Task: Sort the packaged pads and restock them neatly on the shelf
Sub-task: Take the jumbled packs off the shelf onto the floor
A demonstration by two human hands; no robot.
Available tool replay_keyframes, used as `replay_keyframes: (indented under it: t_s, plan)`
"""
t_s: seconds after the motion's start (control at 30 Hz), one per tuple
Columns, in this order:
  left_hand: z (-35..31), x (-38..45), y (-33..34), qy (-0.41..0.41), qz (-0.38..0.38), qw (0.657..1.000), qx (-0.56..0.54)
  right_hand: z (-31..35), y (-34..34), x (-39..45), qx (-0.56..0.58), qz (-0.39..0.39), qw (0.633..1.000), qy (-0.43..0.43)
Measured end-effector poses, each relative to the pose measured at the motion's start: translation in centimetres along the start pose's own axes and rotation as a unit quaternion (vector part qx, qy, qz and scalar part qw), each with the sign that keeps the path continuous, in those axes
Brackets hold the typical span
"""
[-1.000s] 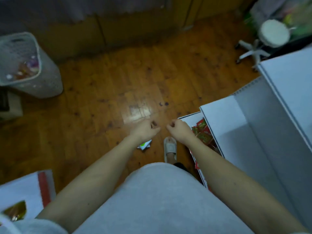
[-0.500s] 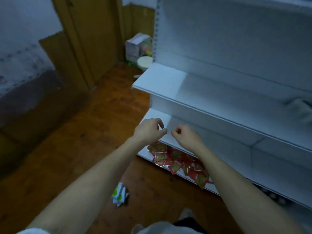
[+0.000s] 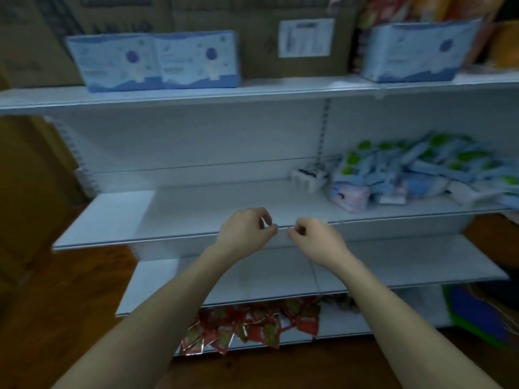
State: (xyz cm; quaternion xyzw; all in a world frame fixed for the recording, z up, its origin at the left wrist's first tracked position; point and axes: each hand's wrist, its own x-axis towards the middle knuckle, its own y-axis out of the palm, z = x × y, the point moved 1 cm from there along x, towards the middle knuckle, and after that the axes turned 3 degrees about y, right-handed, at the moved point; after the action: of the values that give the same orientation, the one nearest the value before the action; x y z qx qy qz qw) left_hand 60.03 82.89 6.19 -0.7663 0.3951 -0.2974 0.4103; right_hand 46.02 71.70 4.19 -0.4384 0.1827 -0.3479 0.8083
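White shelf (image 3: 196,209) tiers fill the view above a wooden floor. The left hand (image 3: 247,231) and right hand (image 3: 317,240) hover at the middle tier's front edge, fingers curled, holding nothing visible. Bare shelf stretches leftward; the packaged pads (image 3: 427,169) lie heaped well right of both hands.

3 blue pad boxes (image 3: 157,61) on the top shelf (image 3: 280,88), 4 white shelves, 2 hands (image 3: 244,231), 1 loose pad heap (image 3: 421,169).
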Motion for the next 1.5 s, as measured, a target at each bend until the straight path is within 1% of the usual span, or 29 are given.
replay_keyframes:
  t_s: [0.1,0.27,0.37,0.47,0.57,0.7,0.83,0.93,1.03,1.1,1.17,1.23,1.3,1.37,1.43,1.5]
  plan:
    - [-7.0,1.8,4.1,0.023,-0.003,1.0,-0.016,-6.8,-4.7,-1.3,0.003,-0.014,1.0,0.021]
    - [-16.1,3.1,10.0,0.039,0.024,0.998,-0.038,-16.0,-11.2,-3.2,-0.002,-0.026,0.998,0.053]
    - [-19.8,3.8,11.6,0.039,0.033,0.998,-0.044,-19.5,-13.8,-3.5,0.025,-0.033,0.997,0.063]
    - [-21.6,4.3,13.4,0.033,0.036,0.997,-0.063,-21.9,-14.9,-3.0,0.049,-0.034,0.996,0.071]
    - [-22.1,5.0,15.3,0.024,0.037,0.997,-0.065,-23.4,-15.0,-2.0,0.078,-0.032,0.993,0.078]
    - [-22.0,7.2,16.9,0.004,0.035,0.996,-0.079,-24.6,-13.9,0.2,0.127,0.0,0.987,0.095]
    - [-21.4,11.6,18.0,-0.023,0.016,0.992,-0.12,-25.6,-13.9,3.9,0.221,0.03,0.966,0.131]
    - [-20.6,16.2,18.8,-0.036,-0.009,0.988,-0.152,-26.3,-14.5,7.6,0.256,0.056,0.951,0.161]
    - [-20.3,21.5,19.5,-0.029,-0.059,0.977,-0.203,-26.8,-16.1,12.1,0.277,0.046,0.943,0.179]
    - [-20.1,24.6,20.0,-0.023,-0.104,0.978,-0.179,-27.3,-17.4,14.9,0.276,0.026,0.945,0.171]
    - [-19.7,27.2,20.4,-0.017,-0.127,0.982,-0.139,-27.8,-18.5,17.3,0.26,-0.012,0.953,0.155]
    - [-19.1,29.5,20.4,-0.018,-0.112,0.987,-0.115,-28.1,-19.3,19.6,0.228,-0.059,0.963,0.133]
    - [-18.2,31.6,20.3,-0.033,-0.068,0.987,-0.138,-27.8,-19.5,21.6,0.199,-0.079,0.97,0.116]
    - [-17.6,33.0,20.4,-0.043,-0.012,0.984,-0.175,-27.7,-19.2,23.3,0.147,-0.077,0.982,0.094]
    - [-17.3,34.2,21.0,-0.04,0.035,0.984,-0.171,-27.9,-18.6,24.5,0.094,-0.06,0.991,0.075]
    - [-17.1,34.7,21.8,-0.05,0.051,0.983,-0.172,-28.6,-17.8,25.4,0.055,-0.047,0.995,0.07]
